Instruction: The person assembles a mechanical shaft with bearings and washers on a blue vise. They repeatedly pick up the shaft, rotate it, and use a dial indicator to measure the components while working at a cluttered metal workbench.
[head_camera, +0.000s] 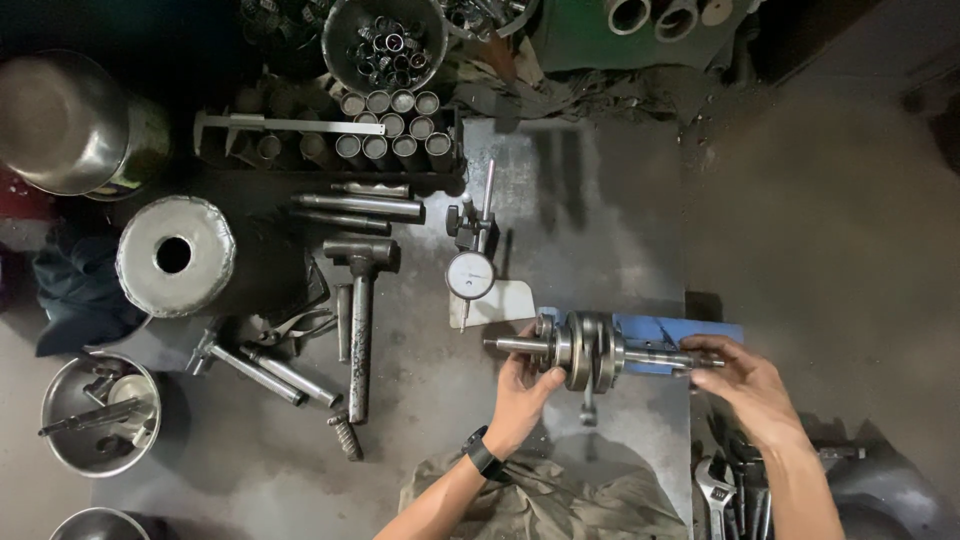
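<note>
A steel crankshaft (590, 350) with two round webs and a hanging connecting rod lies crosswise over a blue stand (690, 328) on the dark metal bench (580, 210). My left hand (520, 385), with a black wristband, grips the crankshaft's left web and shaft end. My right hand (745, 375) holds the right shaft end near the bench edge. A dial gauge (470, 275) on a stand with a white base sits just behind the crankshaft.
A heavy hammer (360, 300), steel rods (360, 205), a caliper (285, 125), several metal sleeves (390, 125), a bowl of bearings (385, 45), a holed metal drum (175, 255), bowls of tools (100, 410), spanners (715, 490) and a rag (560, 500) surround the work.
</note>
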